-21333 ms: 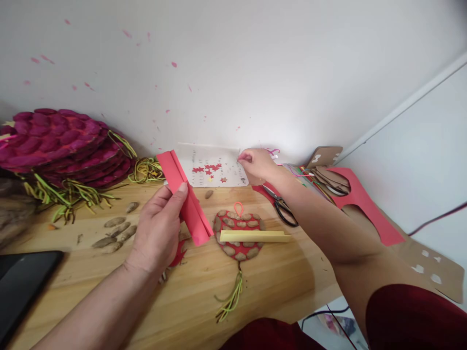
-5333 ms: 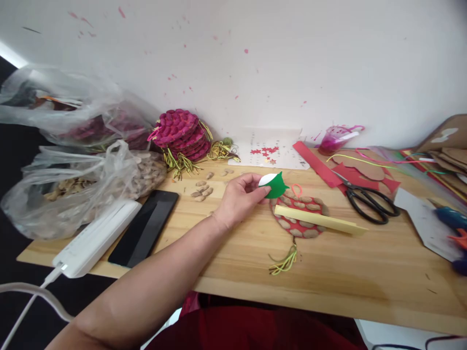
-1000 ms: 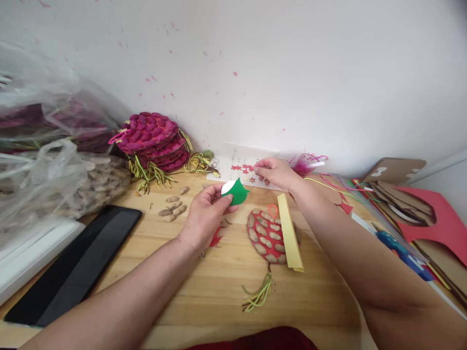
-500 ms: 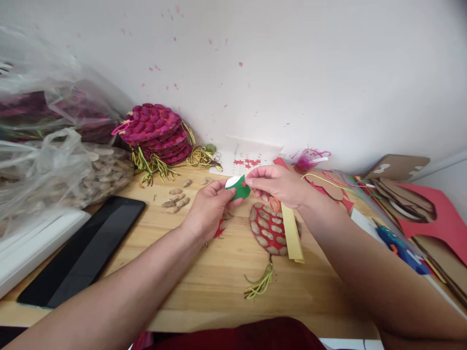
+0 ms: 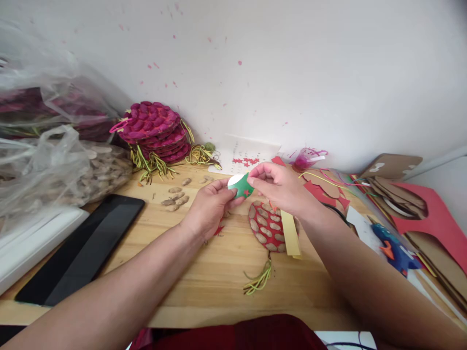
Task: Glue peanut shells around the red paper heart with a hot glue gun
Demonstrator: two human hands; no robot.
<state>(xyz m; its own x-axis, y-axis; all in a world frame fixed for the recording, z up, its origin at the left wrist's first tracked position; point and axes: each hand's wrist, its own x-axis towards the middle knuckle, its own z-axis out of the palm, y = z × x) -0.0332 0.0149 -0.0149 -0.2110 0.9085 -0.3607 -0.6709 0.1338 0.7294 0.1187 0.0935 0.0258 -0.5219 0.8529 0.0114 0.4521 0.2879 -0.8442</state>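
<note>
A small green paper piece [image 5: 241,187] with a white part along its top is held up over the table. A little red star [image 5: 247,193] shows on its green face. My left hand [image 5: 211,204] grips the piece from the left, thumb in front. At its upper right edge, my right hand [image 5: 275,187] has thumb and forefinger closed on it. Below my right hand lies a round red disc covered with peanuts [image 5: 268,226], with a yellow-green tassel [image 5: 260,278]. A folded yellow paper strip [image 5: 291,233] lies across the disc's right side.
On the left are a black tablet [image 5: 82,248], a bag of peanuts [image 5: 105,167] and a stack of purple discs [image 5: 155,129]. Loose peanuts [image 5: 177,197] lie near my left hand. A sheet with red stars [image 5: 246,155] is behind; a blue glue gun [image 5: 396,250] lies right.
The green piece has tilted, and its red star now shows clear of my right fingertips. My right fingers have shifted slightly to its upper edge.
</note>
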